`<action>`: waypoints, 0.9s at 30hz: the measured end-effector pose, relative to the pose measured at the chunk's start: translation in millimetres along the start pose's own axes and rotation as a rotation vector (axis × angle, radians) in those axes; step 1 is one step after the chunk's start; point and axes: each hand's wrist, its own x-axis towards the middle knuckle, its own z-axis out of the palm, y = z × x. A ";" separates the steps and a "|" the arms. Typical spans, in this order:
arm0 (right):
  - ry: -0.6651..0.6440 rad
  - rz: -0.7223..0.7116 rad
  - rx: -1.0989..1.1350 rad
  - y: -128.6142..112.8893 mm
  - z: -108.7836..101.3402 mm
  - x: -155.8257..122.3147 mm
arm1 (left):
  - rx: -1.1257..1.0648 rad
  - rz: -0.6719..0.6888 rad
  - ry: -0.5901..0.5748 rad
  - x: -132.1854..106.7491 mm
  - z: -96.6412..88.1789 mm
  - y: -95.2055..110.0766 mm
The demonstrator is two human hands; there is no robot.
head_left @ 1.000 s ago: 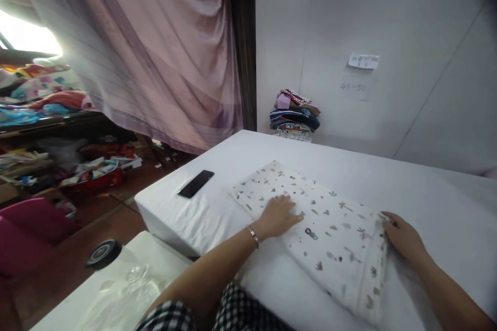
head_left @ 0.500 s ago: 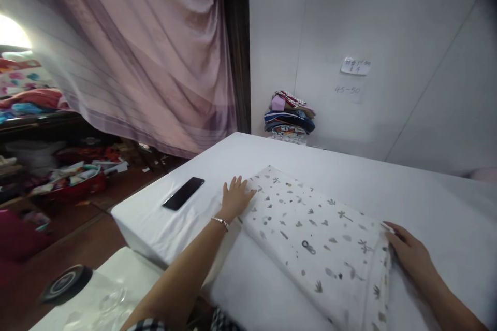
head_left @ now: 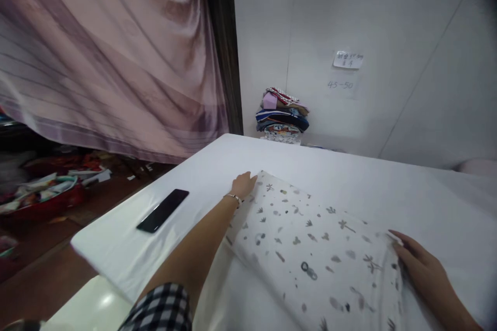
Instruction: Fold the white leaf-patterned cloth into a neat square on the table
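A white printed cloth (head_left: 306, 238), patterned with small grey and brown leaves and palm trees, lies folded flat on the white-covered table. At its far left corner, my left hand (head_left: 244, 185) is closed, its fingertips pinching the edge. My right hand (head_left: 421, 263) grips the folded layers at the right edge between thumb and fingers; some of its fingers are hidden under the cloth. The near part of the cloth runs out of the bottom of the view.
A black phone (head_left: 163, 211) lies on the table (head_left: 198, 165) to the left. Folded fabrics (head_left: 282, 116) are stacked by the wall at the back. A pink curtain (head_left: 155, 61) hangs at the left, and a red basin (head_left: 46, 201) of cloth stands on the floor.
My left hand has slid away from me to the cloth's far corner, its spread fingers now closed. My right hand keeps its hold on the right edge. The view has shifted.
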 end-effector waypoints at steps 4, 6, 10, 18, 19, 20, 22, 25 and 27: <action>-0.004 0.031 0.016 -1.6 -1.0 -0.9 | -0.083 -0.041 -0.021 36.3 15.8 7.9; -0.002 0.041 0.036 -1.9 -1.2 -0.7 | -0.129 -0.060 -0.020 45.4 19.1 8.3; -0.012 0.082 0.064 -2.3 -1.2 -0.4 | -0.242 -0.023 -0.024 49.2 16.4 8.4; 0.002 0.103 0.050 -6.6 -0.9 -2.5 | -0.212 0.038 0.005 61.1 25.2 24.4; 0.010 0.101 0.056 -7.6 -1.0 -2.8 | -0.188 0.030 0.000 62.9 28.9 26.4; 0.014 0.101 0.060 -8.4 -1.1 -3.1 | -0.181 0.027 0.002 64.3 32.2 28.0; 0.011 0.104 0.061 -9.0 -1.4 -3.4 | -0.155 0.023 0.004 65.7 36.4 29.7; 0.002 0.101 0.055 -7.7 -1.9 -3.5 | -0.092 0.049 0.010 65.0 35.7 28.3; -0.002 0.099 0.051 -6.3 -2.2 -3.3 | -0.081 0.084 0.023 63.3 32.8 25.6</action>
